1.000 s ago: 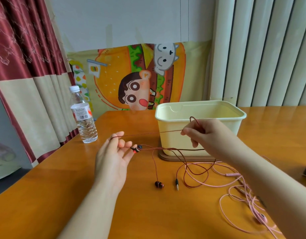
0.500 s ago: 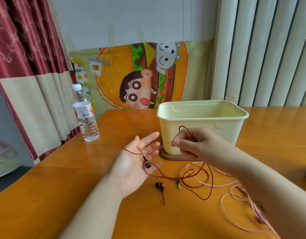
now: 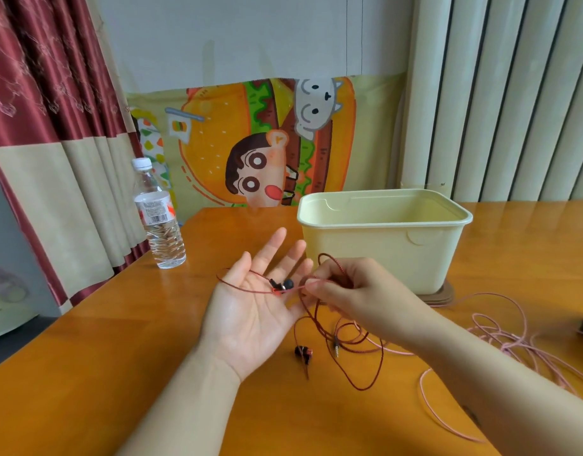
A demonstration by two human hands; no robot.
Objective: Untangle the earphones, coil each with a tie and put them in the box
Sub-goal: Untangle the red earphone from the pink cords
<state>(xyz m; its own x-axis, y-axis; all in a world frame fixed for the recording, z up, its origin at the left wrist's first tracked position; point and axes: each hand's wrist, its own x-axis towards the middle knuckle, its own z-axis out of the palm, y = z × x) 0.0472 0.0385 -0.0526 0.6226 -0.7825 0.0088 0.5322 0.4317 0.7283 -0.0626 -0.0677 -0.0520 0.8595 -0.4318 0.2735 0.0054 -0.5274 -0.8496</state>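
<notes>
Hands are held close together above the table (image 3: 86,373). The left hand (image 3: 253,301) is turned palm up with fingers straight and spread, and a loop of the red earphones (image 3: 319,320) is laid across it, one earbud (image 3: 285,284) resting at the base of the fingers. The right hand (image 3: 346,291) is closed in a pinch on the same cable just beside the left fingers. Below them the second earbud (image 3: 304,352) and the plug (image 3: 336,345) lie on the table among slack red turns. The pink earphones (image 3: 500,337) are spread loosely to the right, crossed by the red cable at one point. The box (image 3: 382,238) stands behind the hands, and nothing can be seen in it. Coiling of the red set is judged to be the step in hand, early in the task. More slack would next have to be wound round the open fingers and drawn free of the pink cable; no tie can be seen.
</notes>
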